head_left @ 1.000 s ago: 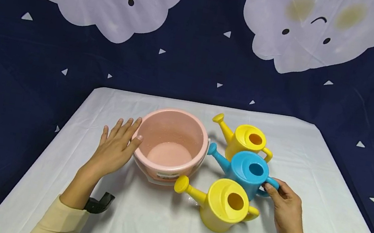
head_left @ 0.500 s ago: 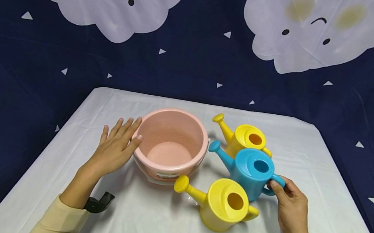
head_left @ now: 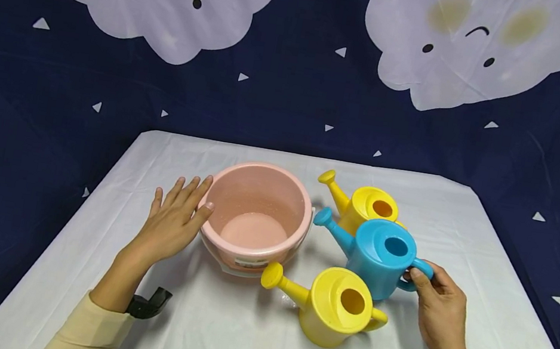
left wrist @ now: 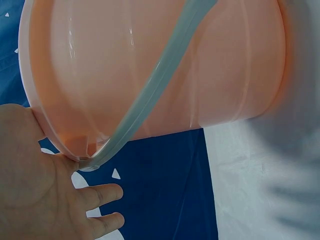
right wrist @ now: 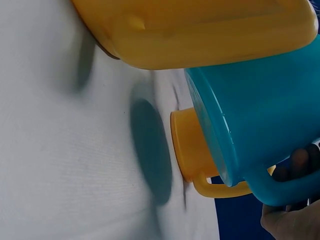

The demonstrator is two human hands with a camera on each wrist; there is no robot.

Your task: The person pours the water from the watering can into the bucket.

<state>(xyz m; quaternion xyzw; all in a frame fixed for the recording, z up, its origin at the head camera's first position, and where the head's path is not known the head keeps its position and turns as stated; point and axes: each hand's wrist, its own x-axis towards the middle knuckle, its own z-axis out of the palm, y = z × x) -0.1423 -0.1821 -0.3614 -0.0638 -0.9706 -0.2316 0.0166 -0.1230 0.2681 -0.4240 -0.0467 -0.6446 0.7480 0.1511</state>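
Note:
My right hand (head_left: 441, 310) grips the handle of a blue watering can (head_left: 383, 256), its spout toward the left. In the right wrist view the blue can (right wrist: 260, 115) hangs above the table, its shadow below it. Fingers of my left hand (head_left: 169, 227), fairly straight, touch the left rim of a pink bucket (head_left: 253, 252). The left wrist view has this hand (left wrist: 45, 185) at the rim, beside the bucket's pale handle (left wrist: 155, 90). One yellow watering can (head_left: 333, 309) stands in front of the blue one; another yellow can (head_left: 362, 208), partly hidden, stands behind it.
A white cloth covers the table (head_left: 213, 333). Behind it hangs a dark blue backdrop (head_left: 289, 109) with clouds and small triangles. Water appears to lie inside the bucket. The front yellow can's spout reaches close to the bucket's lower right side.
My right hand has lifted the blue watering can and carried it a little to the right. My left hand, the bucket and both yellow cans have stayed put.

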